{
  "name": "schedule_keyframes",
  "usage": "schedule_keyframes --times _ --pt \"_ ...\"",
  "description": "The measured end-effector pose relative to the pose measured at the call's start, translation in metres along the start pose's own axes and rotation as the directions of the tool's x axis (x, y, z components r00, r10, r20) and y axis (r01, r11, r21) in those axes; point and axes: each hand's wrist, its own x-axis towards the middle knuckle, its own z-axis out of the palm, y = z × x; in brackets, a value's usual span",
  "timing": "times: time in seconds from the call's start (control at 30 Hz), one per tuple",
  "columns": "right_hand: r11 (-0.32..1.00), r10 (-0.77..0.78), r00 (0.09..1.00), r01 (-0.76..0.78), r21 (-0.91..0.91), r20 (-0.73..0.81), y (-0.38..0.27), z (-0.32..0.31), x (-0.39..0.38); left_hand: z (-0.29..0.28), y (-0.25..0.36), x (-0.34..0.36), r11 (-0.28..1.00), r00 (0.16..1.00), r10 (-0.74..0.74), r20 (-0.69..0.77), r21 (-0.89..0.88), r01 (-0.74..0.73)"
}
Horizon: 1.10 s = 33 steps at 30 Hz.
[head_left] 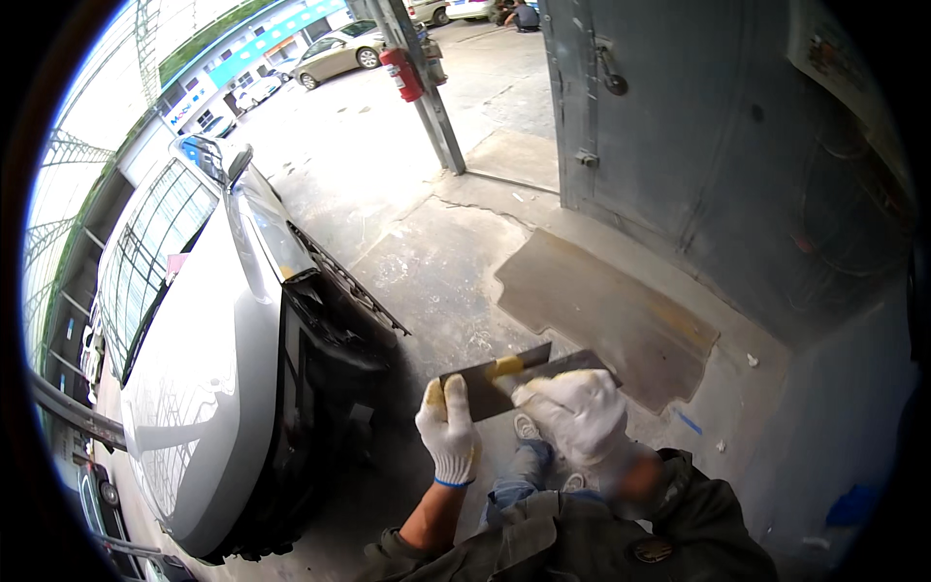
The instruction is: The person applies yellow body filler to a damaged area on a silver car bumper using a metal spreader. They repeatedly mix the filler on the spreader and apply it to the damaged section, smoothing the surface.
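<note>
My left hand [448, 432], in a white knitted glove with a blue cuff edge and yellow stains, grips a flat dark plate [470, 385] at its near left edge. A smear of yellow paste [504, 367] that looks like body filler sits on the plate. My right hand [577, 412], also in a white glove and somewhat blurred, is closed on a dark flat-bladed spreader [574, 365]. The spreader's blade is close to the plate and the paste; whether they touch I cannot tell. Its handle is hidden by my right hand.
To the left stands a white car [194, 378] with its front corner stripped. A brown mat [601, 315] lies on the concrete ahead. A red fire extinguisher [401, 75] hangs on a post by the doorway, beside a grey metal door [679, 126]. Cars are parked outside.
</note>
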Motion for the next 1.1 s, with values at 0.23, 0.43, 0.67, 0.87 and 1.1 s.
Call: schedule_keyframes --times 0.23,0.43,0.67,0.87,1.1 --pt "0.984 -0.142 0.990 0.143 0.107 -0.011 0.090 0.082 0.081 0.036 -0.020 0.117 0.997 0.984 0.060 -0.169 -0.038 -0.067" --pt "0.935 -0.266 0.964 0.258 0.242 0.000 0.136 0.155 0.164 0.044 -0.022 0.221 0.990 0.975 0.043 -0.219 -0.125 -0.072" --pt "0.893 -0.291 0.955 0.291 0.345 -0.051 0.179 0.245 0.237 0.041 -0.041 0.304 0.992 0.918 0.120 -0.378 0.017 -0.123" --pt "0.748 -0.341 0.940 0.283 0.601 -0.018 0.230 0.312 0.301 0.032 -0.067 0.362 0.994 0.797 0.054 -0.601 0.107 0.013" --pt "0.043 -0.542 0.659 -0.598 0.800 0.522 0.315 0.385 0.407 0.056 -0.082 0.419 0.997 0.818 -0.075 -0.570 -0.052 0.056"
